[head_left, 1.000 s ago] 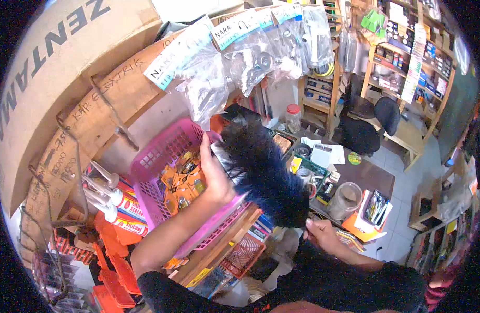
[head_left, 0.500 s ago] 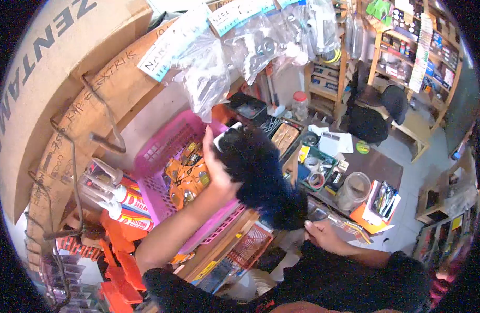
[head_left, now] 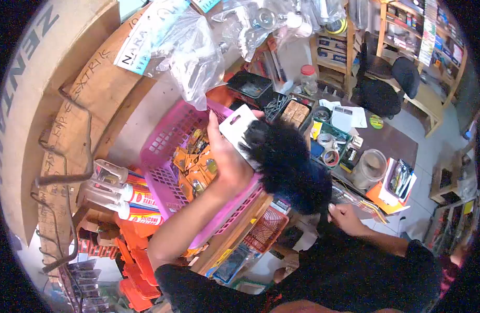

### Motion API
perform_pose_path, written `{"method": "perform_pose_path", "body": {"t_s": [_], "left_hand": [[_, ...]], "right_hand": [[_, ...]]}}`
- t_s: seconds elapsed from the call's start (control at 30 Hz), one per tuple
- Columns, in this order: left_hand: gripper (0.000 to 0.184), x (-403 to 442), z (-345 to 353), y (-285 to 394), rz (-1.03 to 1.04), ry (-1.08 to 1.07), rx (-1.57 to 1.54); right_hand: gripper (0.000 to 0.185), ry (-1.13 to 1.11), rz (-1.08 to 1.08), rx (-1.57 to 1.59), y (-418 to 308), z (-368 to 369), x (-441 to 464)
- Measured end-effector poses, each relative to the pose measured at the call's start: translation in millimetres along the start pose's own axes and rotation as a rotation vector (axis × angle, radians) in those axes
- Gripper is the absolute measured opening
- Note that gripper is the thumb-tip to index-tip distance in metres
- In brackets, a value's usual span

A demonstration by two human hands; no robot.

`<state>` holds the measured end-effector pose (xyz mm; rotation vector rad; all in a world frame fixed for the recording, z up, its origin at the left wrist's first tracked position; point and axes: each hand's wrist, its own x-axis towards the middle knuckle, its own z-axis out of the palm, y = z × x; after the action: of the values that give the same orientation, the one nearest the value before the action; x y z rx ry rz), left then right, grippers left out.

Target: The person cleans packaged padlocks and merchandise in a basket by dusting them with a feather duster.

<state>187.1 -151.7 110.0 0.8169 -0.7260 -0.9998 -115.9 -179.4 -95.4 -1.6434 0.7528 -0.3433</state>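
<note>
My left hand [head_left: 230, 159] is wrapped round a white card [head_left: 241, 130] with a hang slot at its top. A bushy black item [head_left: 289, 164], dark and lacking clear detail, lies over the card's lower right part. My right hand [head_left: 347, 219] is closed at the item's lower right end, its thumb on top; what its fingers hold is hidden. Below and left of my left hand is a pink basket [head_left: 169, 141] containing orange packets [head_left: 198, 169].
Clear plastic bags [head_left: 190, 57] hang above the basket. Silicone tubes [head_left: 141, 201] stand at left beside orange plastic pieces [head_left: 138, 261]. On the right-hand table [head_left: 396, 143] are a jar [head_left: 369, 167], tape rolls and an orange-white box. Bent metal hooks [head_left: 88, 146] project at far left.
The view has shifted and brought the basket area closer. My left hand has turned the card so more of its white face and slot shows. My right hand stays by the item's lower end.
</note>
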Motion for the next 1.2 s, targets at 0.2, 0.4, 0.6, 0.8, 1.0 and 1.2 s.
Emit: {"method": "perform_pose_path", "body": {"t_s": [0.2, 0.4, 0.6, 0.8, 1.0, 1.2], "left_hand": [[0.067, 1, 21, -1, 0.019, 0.213, -0.147], [0.065, 1, 7, -3, 0.000, 0.078, -0.053], [0.068, -2, 14, 1, -0.107, 0.192, -0.169], [0.076, -6, 7, -2, -0.107, 0.068, -0.160], [0.082, 6, -5, -4, -0.217, -0.179, -0.354], [0.080, -6, -18, -8, -0.273, -0.172, -0.532]], "right_hand": [[0.052, 0.001, 0.011, 0.138, -43, 2, 21], [0.051, -0.044, 0.005, 0.106, -13, 12, 7], [0.052, -0.078, 0.021, 0.164, -19, 14, 17], [0.055, -0.116, -0.060, 0.153, -19, 27, 15], [0.057, -0.209, -0.039, 0.091, 7, 30, 7], [0.057, -0.256, -0.053, 0.220, -58, 27, 18]]}}
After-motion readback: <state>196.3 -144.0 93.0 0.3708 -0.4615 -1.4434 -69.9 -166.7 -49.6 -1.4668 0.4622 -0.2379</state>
